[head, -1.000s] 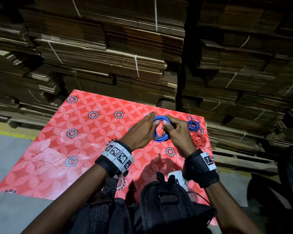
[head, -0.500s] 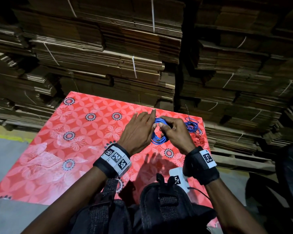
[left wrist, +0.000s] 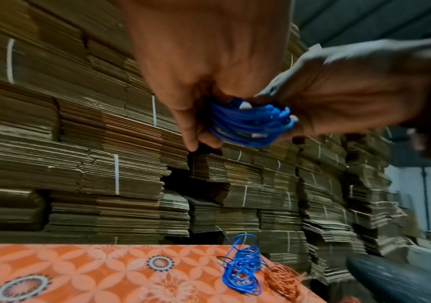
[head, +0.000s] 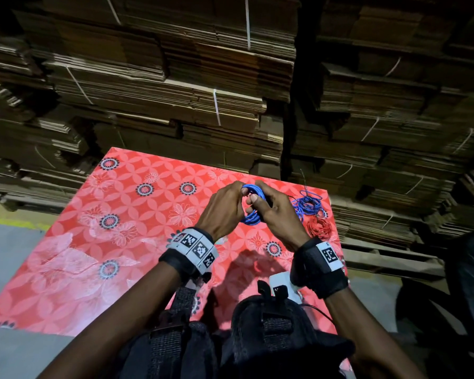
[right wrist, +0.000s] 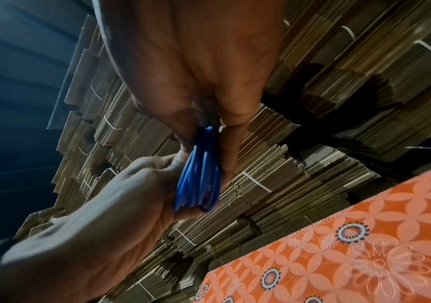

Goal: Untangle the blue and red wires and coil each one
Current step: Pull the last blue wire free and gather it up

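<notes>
A blue wire coil (head: 251, 218) (left wrist: 248, 125) (right wrist: 198, 174) hangs above the red flowered mat (head: 137, 214), held between both hands. My left hand (head: 225, 209) grips its left side with curled fingers. My right hand (head: 274, 212) pinches its right side, thumb over the loops. A loose bundle of blue wire (head: 308, 205) (left wrist: 242, 266) lies on the mat at the far right. Beside it, nearer to me, lies a red wire bundle (head: 319, 227) (left wrist: 283, 280).
Strapped stacks of flattened cardboard (head: 175, 91) rise right behind the mat's far edge and to its right. Grey floor (head: 8, 255) shows to the left. A black bag (head: 257, 337) sits on my lap below the hands.
Both hands lifted the blue coil slightly. The left fingers, straight half a second ago, have curled round the coil. The wire bundles on the mat lie as before.
</notes>
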Tool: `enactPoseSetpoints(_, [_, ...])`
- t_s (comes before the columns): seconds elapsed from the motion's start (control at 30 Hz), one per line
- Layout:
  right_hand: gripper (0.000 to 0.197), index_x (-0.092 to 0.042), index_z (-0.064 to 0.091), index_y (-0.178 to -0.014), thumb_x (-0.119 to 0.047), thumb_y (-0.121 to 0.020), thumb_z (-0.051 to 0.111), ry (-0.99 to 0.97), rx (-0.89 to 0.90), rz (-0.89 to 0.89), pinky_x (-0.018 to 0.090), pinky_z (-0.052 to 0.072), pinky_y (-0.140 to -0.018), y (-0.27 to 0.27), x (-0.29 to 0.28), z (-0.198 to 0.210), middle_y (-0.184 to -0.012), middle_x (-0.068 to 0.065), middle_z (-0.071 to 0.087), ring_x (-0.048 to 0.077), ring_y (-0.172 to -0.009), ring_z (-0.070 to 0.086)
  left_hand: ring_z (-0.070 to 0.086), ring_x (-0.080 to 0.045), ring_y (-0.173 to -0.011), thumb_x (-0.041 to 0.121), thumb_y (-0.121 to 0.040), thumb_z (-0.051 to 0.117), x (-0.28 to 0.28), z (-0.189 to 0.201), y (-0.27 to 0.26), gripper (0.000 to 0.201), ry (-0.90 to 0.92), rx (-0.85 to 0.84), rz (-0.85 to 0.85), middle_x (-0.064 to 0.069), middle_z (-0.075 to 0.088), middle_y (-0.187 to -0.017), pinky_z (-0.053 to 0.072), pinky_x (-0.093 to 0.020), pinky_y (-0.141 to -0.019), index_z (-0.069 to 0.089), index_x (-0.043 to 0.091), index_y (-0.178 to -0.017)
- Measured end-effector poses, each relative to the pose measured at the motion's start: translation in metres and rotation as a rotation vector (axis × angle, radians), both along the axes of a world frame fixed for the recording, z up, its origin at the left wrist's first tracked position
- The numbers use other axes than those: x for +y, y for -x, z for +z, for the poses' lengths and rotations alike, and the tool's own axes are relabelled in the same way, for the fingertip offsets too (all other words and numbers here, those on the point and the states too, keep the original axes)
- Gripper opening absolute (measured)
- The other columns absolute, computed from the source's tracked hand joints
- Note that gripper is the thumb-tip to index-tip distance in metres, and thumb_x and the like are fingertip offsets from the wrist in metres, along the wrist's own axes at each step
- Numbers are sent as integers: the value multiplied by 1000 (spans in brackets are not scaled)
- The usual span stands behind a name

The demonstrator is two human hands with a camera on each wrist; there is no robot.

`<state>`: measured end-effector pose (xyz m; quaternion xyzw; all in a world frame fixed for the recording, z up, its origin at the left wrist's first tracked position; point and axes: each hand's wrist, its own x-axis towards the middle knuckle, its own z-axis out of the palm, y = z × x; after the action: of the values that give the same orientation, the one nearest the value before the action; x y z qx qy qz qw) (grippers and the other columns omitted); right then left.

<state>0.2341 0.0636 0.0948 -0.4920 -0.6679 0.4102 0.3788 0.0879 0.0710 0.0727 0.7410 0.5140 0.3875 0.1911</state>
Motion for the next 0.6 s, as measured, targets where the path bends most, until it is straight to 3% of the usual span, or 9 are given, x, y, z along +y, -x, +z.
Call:
enactPoseSetpoints(0.07, [23, -7, 62, -119, -15, -99, 53, -24, 45, -22, 24, 46, -79, 1, -1, 2, -100, 4, 62, 3, -82, 57, 55, -28, -67, 19, -100, 37, 4, -1, -1, 19, 88, -66, -32, 0, 52, -72, 32, -36, -57, 51, 11, -91])
enactPoseSetpoints(0.13, [23, -13, 67, -108, -2, -99, 49, -81, 81, -20, 23, 45, -71, 1, -2, 5, -89, 4, 64, 6, -74, 55, 56, -22, -69, 25, -105, 35, 8, -1, 0, 23, 219, -206, -131, 0, 54, -74, 43, -38, -64, 50, 14, -92])
enactPoseSetpoints(0.23, [36, -24, 69, -101, 5, -96, 49, -92, 146, -43, 21, 45, -65, -1, 0, 11, -78, -7, 64, 5, -65, 54, 47, -9, -68, 32, -105, 31, 8, 5, -1, 26, 345, -441, -278, 1, 49, -77, 40, -26, -66, 50, 20, -91])
enactPoseSetpoints(0.33, [39, -25, 69, -98, 8, -94, 49, -74, 188, -59, 19, 45, -59, -2, 3, 13, -69, -8, 59, 4, -59, 54, 40, -3, -64, 29, -107, 25, 5, 8, -8, 31, 327, -497, -235, 5, 43, -76, 35, -21, -62, 47, 26, -86])
enactPoseSetpoints(0.4, [39, -23, 70, -97, 10, -94, 48, -75, 198, -53, 18, 44, -59, -3, 4, 13, -69, -4, 58, 4, -59, 53, 43, -7, -67, 34, -107, 26, 5, 3, -15, 35, 368, -583, -182, 1, 46, -79, 37, -21, -65, 51, 19, -87])
enactPoseSetpoints(0.5, [32, -12, 69, -99, 11, -95, 47, -53, 230, -42, 19, 47, -63, -4, 5, 12, -78, 5, 63, 4, -64, 56, 50, -21, -76, 36, -104, 36, 10, 2, -17, 42, 623, -853, -132, -11, 53, -85, 44, -32, -73, 58, -1, -106])
enactPoseSetpoints(0.6, [36, -17, 69, -98, 11, -94, 47, -38, 242, -37, 18, 46, -64, -8, 8, 9, -76, -7, 65, 2, -64, 55, 58, -14, -67, 22, -101, 46, 16, 6, -5, 27, 797, -1001, -206, -4, 60, -75, 53, -26, -70, 63, 2, -104])
